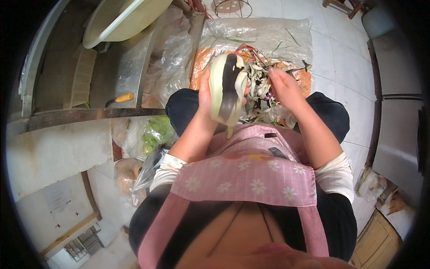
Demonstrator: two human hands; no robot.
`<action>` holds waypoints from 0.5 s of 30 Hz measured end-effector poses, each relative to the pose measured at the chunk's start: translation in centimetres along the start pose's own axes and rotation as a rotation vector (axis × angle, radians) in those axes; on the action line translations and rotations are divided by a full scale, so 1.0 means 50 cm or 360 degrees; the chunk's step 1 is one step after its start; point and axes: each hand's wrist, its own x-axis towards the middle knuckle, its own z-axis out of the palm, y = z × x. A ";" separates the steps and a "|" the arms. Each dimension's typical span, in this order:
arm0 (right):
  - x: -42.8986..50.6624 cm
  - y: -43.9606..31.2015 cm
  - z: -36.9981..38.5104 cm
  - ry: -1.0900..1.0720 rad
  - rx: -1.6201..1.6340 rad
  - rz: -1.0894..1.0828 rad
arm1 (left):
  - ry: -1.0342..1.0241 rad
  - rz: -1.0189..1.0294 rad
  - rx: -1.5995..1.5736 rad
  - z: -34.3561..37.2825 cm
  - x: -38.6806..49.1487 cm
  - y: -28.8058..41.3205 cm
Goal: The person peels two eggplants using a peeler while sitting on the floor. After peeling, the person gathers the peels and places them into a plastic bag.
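A partly peeled eggplant [229, 90] is upright in my left hand [205, 92], its pale flesh bare on the left and a dark strip of skin down the middle. A pale peeling hangs at its right side. To the right, my right hand [282, 85] grips a thin metal tool [260, 58], which seems to be a peeler; its far end is hard to make out. A heap of dark and pale peelings [257, 84] lies below and between my hands, on orange and clear plastic sheeting [295, 30].
At the left, a metal sink or trough [124, 77] holds a wooden-handled knife [120, 99] and a large pale plastic basket [134, 20]. Bagged green vegetables [158, 134] stand below its edge. A wire stand [232, 8] is on the tiled floor [352, 77] at the top.
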 end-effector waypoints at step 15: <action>-0.033 -0.003 0.025 -0.0084 -0.0630 -0.0405 | 0.0002 -0.0111 -0.0003 0.001 -0.009 -0.007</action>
